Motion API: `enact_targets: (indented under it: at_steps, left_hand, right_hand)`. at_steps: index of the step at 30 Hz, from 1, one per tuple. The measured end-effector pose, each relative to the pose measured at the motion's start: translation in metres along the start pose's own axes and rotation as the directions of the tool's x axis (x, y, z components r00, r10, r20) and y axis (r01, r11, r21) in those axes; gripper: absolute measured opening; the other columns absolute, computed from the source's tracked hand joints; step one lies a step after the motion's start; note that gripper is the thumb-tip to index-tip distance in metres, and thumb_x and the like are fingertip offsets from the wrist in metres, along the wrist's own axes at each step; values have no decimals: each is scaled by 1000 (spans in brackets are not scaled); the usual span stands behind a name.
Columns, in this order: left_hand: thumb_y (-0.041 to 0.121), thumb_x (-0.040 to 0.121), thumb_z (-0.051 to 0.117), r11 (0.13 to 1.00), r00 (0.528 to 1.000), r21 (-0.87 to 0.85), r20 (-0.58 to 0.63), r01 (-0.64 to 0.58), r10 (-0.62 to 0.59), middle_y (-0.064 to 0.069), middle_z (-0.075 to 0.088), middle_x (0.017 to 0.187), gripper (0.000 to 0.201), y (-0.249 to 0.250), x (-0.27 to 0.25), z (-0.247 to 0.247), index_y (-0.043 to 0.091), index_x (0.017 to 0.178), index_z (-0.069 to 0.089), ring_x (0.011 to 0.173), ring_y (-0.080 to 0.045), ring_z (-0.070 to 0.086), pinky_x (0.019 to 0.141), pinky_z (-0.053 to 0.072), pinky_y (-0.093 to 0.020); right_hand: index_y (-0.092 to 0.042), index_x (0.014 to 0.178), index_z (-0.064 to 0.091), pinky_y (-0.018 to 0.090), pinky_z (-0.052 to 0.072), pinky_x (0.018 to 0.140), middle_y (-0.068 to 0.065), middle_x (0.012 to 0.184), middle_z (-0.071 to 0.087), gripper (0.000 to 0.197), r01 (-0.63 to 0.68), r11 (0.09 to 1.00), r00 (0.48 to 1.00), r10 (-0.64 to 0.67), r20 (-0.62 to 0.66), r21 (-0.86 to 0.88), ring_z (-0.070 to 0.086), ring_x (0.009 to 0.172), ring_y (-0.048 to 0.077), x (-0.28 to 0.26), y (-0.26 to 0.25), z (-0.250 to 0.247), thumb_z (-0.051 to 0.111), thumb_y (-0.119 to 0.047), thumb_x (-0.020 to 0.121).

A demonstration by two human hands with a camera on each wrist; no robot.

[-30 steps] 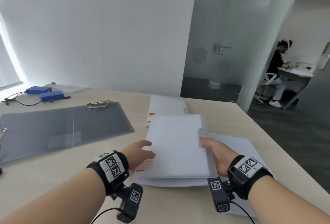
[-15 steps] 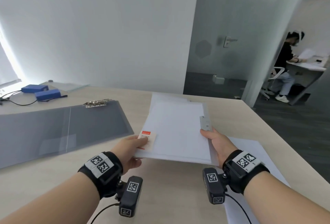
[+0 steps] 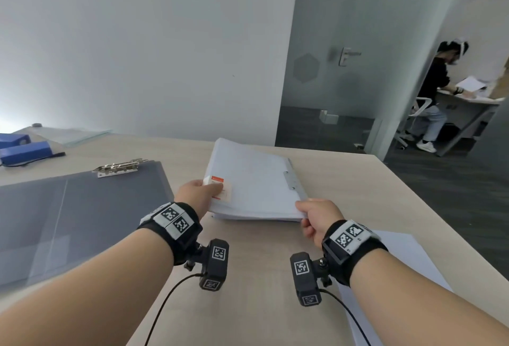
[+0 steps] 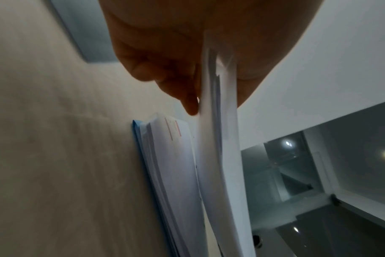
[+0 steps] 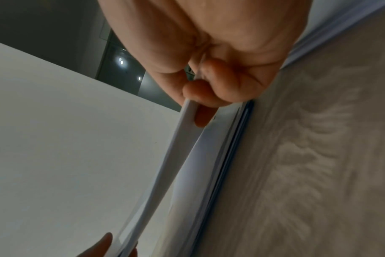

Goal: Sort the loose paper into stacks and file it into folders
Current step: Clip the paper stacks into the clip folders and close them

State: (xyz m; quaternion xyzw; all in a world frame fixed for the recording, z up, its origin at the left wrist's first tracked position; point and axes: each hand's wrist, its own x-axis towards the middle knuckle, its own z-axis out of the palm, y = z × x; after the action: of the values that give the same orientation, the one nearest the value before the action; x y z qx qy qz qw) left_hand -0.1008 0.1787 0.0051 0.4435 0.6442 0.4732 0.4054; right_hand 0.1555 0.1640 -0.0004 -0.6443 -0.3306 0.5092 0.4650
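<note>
Head view shows both hands carrying a white folder stuffed with paper, raised a little off the worktop and tilted, far end higher. The left hand pinches the near-left corner, thumb on the orange label, fingers clamped underneath. The right hand grips the near-right corner, fingers curled round the edge just below the metal fastener strip.

From the left wrist view, a second sheaf of paper on a blue cover lies flat on the worktop directly beneath the lifted folder. The step looks like moving this filled folder aside or setting it onto that sheaf. To do it well, keep both corners level so the sheets do not slide out of the open side, lower the far edge first, and square it against whatever lies below before letting go.

An open grey clip folder lies to the left, its metal clamp at the far edge; loose white sheets lie under the right forearm and could be dragged. Blue boxes sit far left. A seated person works beyond the glass door, well apart.
</note>
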Motion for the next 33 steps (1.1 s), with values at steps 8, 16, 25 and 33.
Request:
enact_targets:
  at_steps: [8, 16, 25, 33]
  left_hand:
    - [35, 98, 61, 978, 998, 208, 49, 26, -37, 2, 68, 89, 28, -9, 32, 8, 13, 113, 70, 83, -19, 63, 80, 46, -28]
    - [41, 96, 56, 981, 992, 194, -117, -30, 53, -1, 59, 141, 52, -16, -16, 0, 22, 144, 52, 128, -27, 54, 111, 41, -44]
    - [20, 97, 59, 973, 991, -204, 54, -107, 120, 9, 68, 113, 28, -23, -155, 69, 28, 124, 59, 104, -8, 61, 89, 45, -33]
    - [13, 96, 55, 993, 953, -64, 282, -99, 114, 15, 69, 107, 24, -22, -209, 138, 28, 108, 68, 101, -4, 62, 75, 43, -19]
  right_hand:
    - [-7, 89, 62, 17, 39, 35, 6, 65, 53, 8, -47, 999, 998, 47, -39, 18, 51, 53, 14, 28, 2, 10, 66, -12, 94]
    - [-16, 91, 60, 22, 36, 45, 4, 82, 49, 8, 20, 999, 999, -19, -27, 36, 48, 59, 14, -13, 11, -25, 57, -20, 98]
    - [-19, 102, 70, 32, 41, 71, 1, 98, 67, 16, 155, 986, 971, -164, -175, -66, 54, 82, 19, -105, 30, -135, 59, -28, 96]
    - [-20, 98, 71, 32, 44, 81, 0, 97, 70, 12, 204, 959, 903, -262, -341, -198, 60, 90, 18, -130, 71, -230, 59, -23, 97]
